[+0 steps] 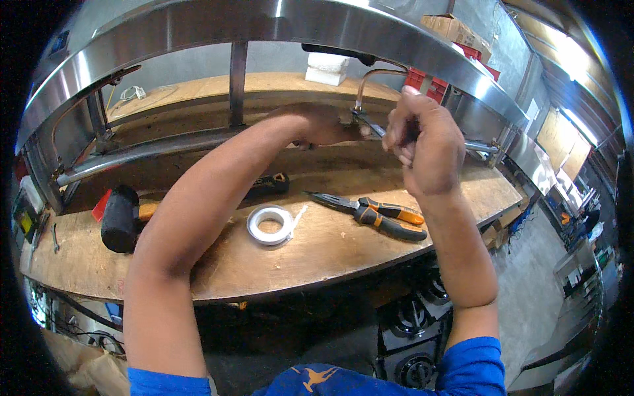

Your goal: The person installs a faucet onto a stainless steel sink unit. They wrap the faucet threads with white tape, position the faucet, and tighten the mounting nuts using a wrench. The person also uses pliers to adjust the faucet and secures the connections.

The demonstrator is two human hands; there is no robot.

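My right hand point(429, 142) is closed around the handle of a wrench point(375, 125), a slim metal tool slanting up and left. The wrench's head meets a fitting at the lower end of a bent copper tube point(360, 89). Beside that fitting, my left hand point(322, 124) reaches in under the steel frame. Its fingers are curled in shadow by the metal pipe point(155, 148), and what they grip is hidden. Below the hands lie pliers point(383, 216) with orange and black handles, and a roll of white tape point(270, 226) with a loose end.
A black-headed mallet point(120, 219) lies at left, partly behind my left forearm. A small spanner point(55, 237) is near the left edge of the wooden bench point(310, 264). The stainless frame point(343, 30) arches overhead. Black stove burners point(409, 323) sit below the bench's front edge.
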